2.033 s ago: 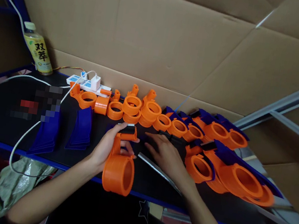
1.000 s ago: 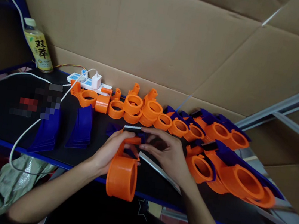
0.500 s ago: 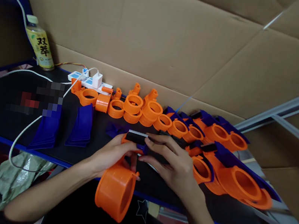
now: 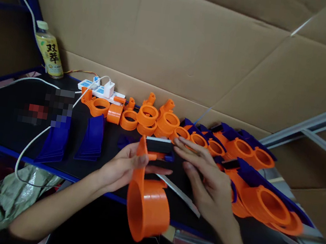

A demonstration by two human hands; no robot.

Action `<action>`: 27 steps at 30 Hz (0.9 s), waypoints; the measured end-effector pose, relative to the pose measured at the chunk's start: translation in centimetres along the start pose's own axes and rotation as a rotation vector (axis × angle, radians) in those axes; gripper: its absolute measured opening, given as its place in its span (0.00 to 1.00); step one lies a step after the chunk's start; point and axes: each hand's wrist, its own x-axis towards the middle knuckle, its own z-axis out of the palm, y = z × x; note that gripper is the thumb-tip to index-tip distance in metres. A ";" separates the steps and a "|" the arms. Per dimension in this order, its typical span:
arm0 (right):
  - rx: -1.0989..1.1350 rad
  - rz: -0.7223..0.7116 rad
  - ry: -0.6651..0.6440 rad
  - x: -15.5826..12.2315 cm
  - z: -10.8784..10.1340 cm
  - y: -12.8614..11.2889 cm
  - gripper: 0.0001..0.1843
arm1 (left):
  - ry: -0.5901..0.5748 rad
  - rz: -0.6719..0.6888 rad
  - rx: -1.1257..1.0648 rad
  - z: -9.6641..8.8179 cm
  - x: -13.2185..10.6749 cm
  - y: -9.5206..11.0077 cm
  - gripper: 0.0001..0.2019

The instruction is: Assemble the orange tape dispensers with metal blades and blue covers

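Hanging over the table's (image 4: 1, 129) front edge, an orange spool holder (image 4: 148, 206) is nearest, its wide ring pointing down and its flat arm rising to the hands. The left hand (image 4: 118, 168) is closed round that arm, thumb pressed across it. The right hand (image 4: 211, 185) is spread almost flat, fingers straight, their tips reaching a black toothed strip (image 4: 159, 145) at the arm's top; it grips nothing that shows. A small blue piece (image 4: 169, 157) sits just under the strip. A metal strip (image 4: 182, 195) lies on the table below the right hand. Left of the hands stand two blue stacks (image 4: 92, 139), crossed by a white cable (image 4: 43, 132). Right, holders with blue covers (image 4: 262, 195) crowd together. Beyond, bare orange rings (image 4: 148, 115) line up, then a power strip (image 4: 100, 89), a bottle (image 4: 48, 52) and the cardboard wall (image 4: 164, 35).
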 end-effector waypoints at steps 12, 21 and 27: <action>-0.256 -0.033 -0.116 -1.1 2.6 -4.6 0.15 | 0.326 0.146 0.113 -0.3 0.2 -0.5 0.23; 0.515 0.418 -0.180 3.0 3.4 -1.4 0.26 | 0.183 0.095 -0.123 -0.1 0.5 1.0 0.27; 0.591 0.530 -0.070 7.9 7.5 0.9 0.38 | 0.080 0.062 0.055 0.7 -1.5 2.5 0.25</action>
